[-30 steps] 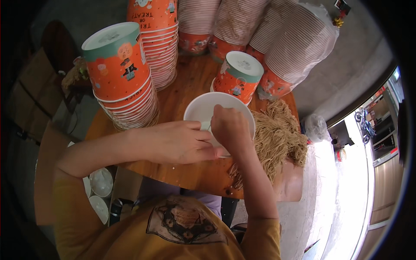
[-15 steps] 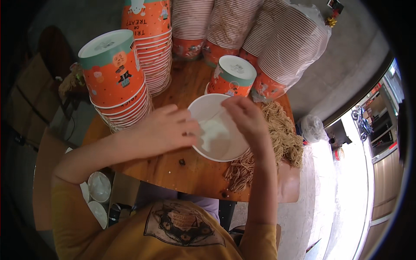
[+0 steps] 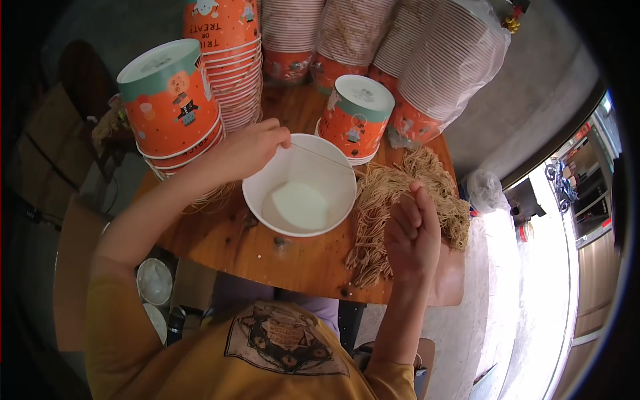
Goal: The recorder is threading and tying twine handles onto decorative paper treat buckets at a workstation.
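A white-lined round paper bucket stands mouth up on the wooden table in front of me, with nothing in it. My left hand is closed at its far left rim, pinching one end of a thin cord. From there the cord stretches across the bucket's mouth toward a heap of tan cords on the right. Over the near side of this heap, my right hand is raised with curled fingers, thumb against forefinger; what it pinches, if anything, is too fine to make out.
Orange-and-green upside-down buckets stand in a tall stack at left and a shorter one behind the open bucket. Several plastic-wrapped bucket stacks line the table's back. White bowl-like containers sit below the table's left edge.
Both hands have come away from inside the bucket, the left to its far rim, the right toward me and aside. The bucket has shifted left. The cord now spans its mouth.
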The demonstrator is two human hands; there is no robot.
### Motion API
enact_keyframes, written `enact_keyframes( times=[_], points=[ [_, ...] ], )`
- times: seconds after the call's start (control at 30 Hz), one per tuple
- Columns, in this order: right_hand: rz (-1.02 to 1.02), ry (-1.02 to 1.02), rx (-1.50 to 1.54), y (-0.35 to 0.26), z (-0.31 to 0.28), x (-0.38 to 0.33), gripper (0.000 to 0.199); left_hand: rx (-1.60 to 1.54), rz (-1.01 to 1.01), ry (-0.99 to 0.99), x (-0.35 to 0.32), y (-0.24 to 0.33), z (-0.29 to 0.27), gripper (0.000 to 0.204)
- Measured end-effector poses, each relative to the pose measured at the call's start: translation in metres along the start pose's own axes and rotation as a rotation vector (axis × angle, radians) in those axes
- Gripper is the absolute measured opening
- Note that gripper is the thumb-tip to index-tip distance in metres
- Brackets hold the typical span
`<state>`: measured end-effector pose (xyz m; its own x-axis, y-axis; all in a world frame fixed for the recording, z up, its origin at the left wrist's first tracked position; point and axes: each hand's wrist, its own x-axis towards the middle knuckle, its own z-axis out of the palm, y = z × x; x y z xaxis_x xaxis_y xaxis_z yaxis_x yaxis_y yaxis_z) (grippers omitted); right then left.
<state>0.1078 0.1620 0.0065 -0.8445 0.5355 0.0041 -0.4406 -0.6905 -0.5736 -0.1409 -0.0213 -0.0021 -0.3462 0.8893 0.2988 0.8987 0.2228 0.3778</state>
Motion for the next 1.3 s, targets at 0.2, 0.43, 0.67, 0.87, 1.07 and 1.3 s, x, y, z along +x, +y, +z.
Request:
enact_keyframes(
  times=[0.2, 0.43, 0.67, 0.87, 1.07, 1.3],
  points=[
    [0.023, -0.091, 0.116, 0.009, 0.022, -0.017, 0.016, -0.017, 0.027, 0.266, -0.007, 0.048, -0.001, 0.019],
    [-0.030, -0.189, 0.039, 0.033, 0.049, -0.029, 0.018, -1.179, -0.168, -0.085, -0.064, 0.154, 0.038, 0.046],
    [-0.118, 0.010, -0.070, 0.027, -0.005, -0.024, 0.020, -1.085, -0.328, -0.268, -0.097, 0.135, 0.050, 0.022],
    [-0.643, 0.121, -1.460, 0.055, -0.053, -0.032, 0.020, -0.726, -0.270, -0.194, -0.104, 0.137, 0.052, 0.017],
    [-0.152, -0.410, -1.130, 0.063, -0.027, -0.074, 0.030, -0.674, -0.236, -0.186, -0.104, 0.141, 0.054, 0.018],
    [-0.178, -0.466, -1.188, 0.066, -0.030, -0.075, 0.017, -0.698, -0.336, -0.217, -0.104, 0.141, 0.047, 0.018]
  ],
)
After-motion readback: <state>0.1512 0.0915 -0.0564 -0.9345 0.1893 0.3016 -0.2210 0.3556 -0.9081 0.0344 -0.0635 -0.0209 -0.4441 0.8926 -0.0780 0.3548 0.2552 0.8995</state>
